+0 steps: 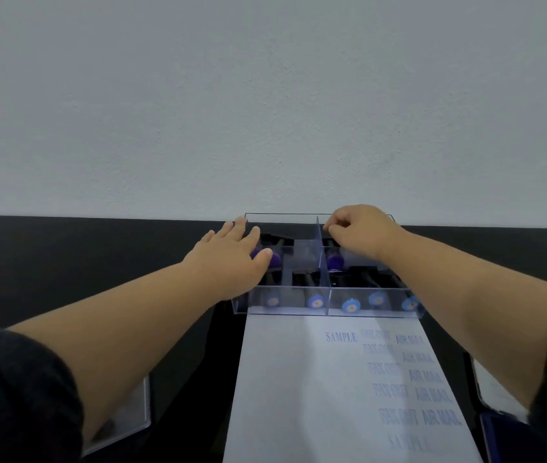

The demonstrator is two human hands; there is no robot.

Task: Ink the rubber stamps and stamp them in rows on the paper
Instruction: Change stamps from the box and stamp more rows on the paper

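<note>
Even, cool, fairly dim light falls across the scene with no clear source, and shadows are soft. The stamped words on the paper [349, 379] are smeared, perhaps by motion blur, and the clear organiser [327, 310] catches pale glare along its front wall. Straight edges bow slightly toward the frame's borders.

A plain pale grey wall [265, 95] fills the top half of the frame. Below it a black table [82, 242] runs from left to right. The light is soft and even.
</note>
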